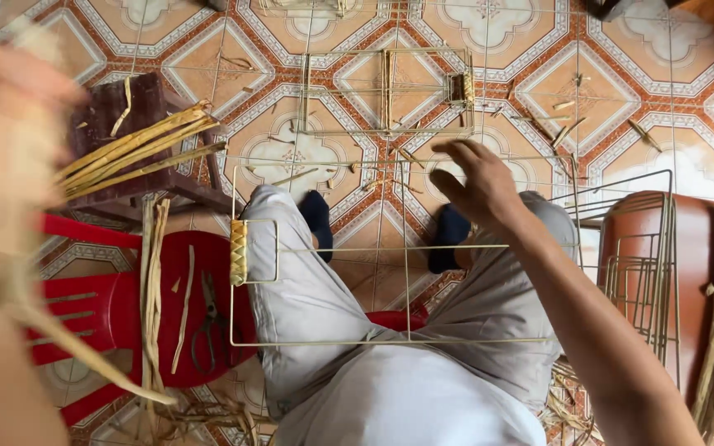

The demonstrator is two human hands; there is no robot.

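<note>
Seated worker, pale wire rectangular frame (390,248) lying across the knees, long axis left to right. Right hand (477,183) rests on the frame's far top edge, fingers loosely curled; clamped or just touching, I cannot tell. Left hand (2,107) is raised and blurred, apparently closed on a pale straw strand (84,355) trailing down toward the red plastic chair (101,310). A woven yellow patch (238,252) sits at the frame's left edge, nearer the left hand.

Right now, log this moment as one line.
left hand: blurred, pulling straw strand | right hand: gripping wire frame on lap | scissors: on red stool
</note>
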